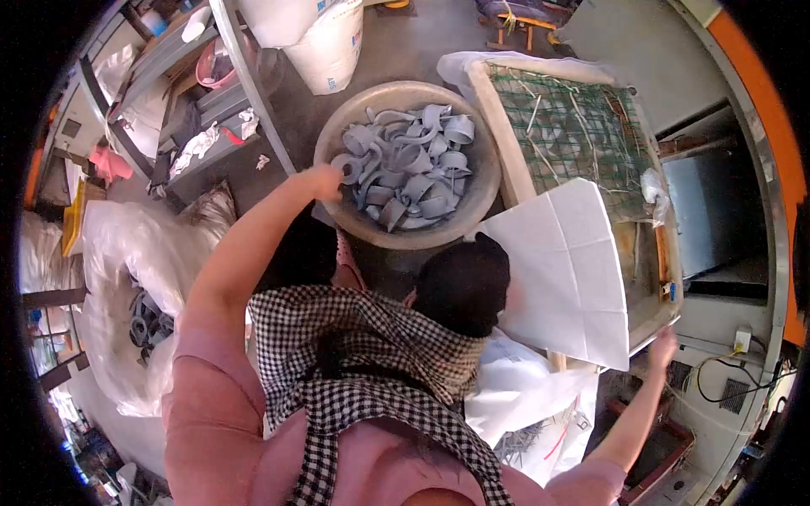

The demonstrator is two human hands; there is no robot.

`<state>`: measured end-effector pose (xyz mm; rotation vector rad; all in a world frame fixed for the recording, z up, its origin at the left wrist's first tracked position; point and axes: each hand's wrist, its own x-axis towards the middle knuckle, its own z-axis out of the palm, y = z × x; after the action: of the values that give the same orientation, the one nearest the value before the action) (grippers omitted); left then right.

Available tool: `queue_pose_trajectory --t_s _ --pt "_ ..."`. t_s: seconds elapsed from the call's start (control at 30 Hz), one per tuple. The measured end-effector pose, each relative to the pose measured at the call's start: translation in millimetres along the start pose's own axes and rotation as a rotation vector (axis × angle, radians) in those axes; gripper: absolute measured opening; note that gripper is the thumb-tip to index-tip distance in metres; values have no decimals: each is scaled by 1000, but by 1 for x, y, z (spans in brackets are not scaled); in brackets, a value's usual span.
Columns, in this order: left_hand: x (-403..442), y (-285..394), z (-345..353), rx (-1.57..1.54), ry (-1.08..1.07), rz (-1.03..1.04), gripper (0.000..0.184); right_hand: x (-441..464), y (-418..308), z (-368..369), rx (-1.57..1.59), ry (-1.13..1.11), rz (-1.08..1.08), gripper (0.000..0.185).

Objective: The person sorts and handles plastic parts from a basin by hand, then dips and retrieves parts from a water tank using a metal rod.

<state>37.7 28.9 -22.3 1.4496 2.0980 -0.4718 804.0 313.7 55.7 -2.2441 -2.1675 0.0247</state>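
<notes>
A wide round basin [486, 192] full of curved grey plastic parts [413, 173] sits in front of my knees. My left hand [322, 180] is at the basin's left rim, its fingers closed on a grey ring-shaped plastic part [347, 169]. Far out to the right, my right hand [663, 347] is beside the machine's edge, below the corner of a wooden-framed box. It is small and blurred, so its fingers and any grip cannot be made out. A creased white board [561, 270] leans between my right knee and that box.
Green netting [561, 118] covers part of the wooden-framed box [498, 126]. White sacks [325, 51] stand behind the basin, near a metal shelf [245, 80]. At left is a plastic bag [126, 253] of grey parts; a white sack [540, 405] is by my right side.
</notes>
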Motion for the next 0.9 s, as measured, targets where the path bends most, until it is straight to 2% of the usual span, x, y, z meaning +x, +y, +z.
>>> queue_pose_trajectory --t_s 0.03,0.07,0.13,0.17,0.23,0.27,0.3,0.33,0.37,0.4,0.43,0.47,0.53,0.57,0.63,0.67,0.7,0.77,0.83,0.87,0.9 --pt "18 -11 9 174 -217 112 32 16 -9 -14 195 232 -161 20" --pt "37 -18 17 174 -228 122 32 19 -50 -44 133 303 -265 23" --pt "79 -25 32 103 -312 126 29 5 -172 -93 220 352 -383 23" --pt "107 -30 49 103 -324 139 29 4 -222 -92 275 297 -412 22" --pt "172 -36 97 -85 -92 72 39 5 -311 -68 341 176 -539 25" --pt "203 -33 124 -91 -103 87 39 -3 -357 -46 525 -38 -619 27" --pt "230 -25 152 -169 -49 -60 41 -7 -399 -20 547 -215 -733 30" --pt "246 -14 167 -245 7 -206 46 -12 -440 9 465 -411 -858 30" --pt "228 3 158 -492 134 -347 49 -19 -483 46 444 -599 -805 30" --pt "216 10 147 -486 159 -350 46 -23 -513 87 344 -721 -764 35" --pt "212 12 143 -476 182 -353 43 -18 -530 139 174 -668 -980 38" --pt "215 14 153 -480 167 -338 43 -10 -541 202 122 -709 -986 44" --pt "221 16 172 -557 306 -428 48 -7 -573 270 -44 -835 -701 50" --pt "218 16 175 -557 291 -419 48 -6 -580 299 -48 -846 -687 50" --pt "209 13 168 -644 261 -366 65 -5 -594 342 129 -758 -329 54" --pt "210 11 168 -633 235 -389 72 -14 -606 346 128 -766 -328 54" --pt "211 9 168 -630 225 -392 72 -26 -616 350 118 -714 -311 50" --pt "209 1 145 -773 2 -413 71 -37 -631 357 117 -663 -294 46" --pt "222 -3 174 -811 61 -407 65 -39 -644 358 -89 -726 -375 35" --pt "228 -4 179 -892 18 -341 65 -31 -651 335 -180 -686 -517 24" --pt "231 -6 179 -971 -24 -273 65 -17 -664 312 -148 -628 -520 23"
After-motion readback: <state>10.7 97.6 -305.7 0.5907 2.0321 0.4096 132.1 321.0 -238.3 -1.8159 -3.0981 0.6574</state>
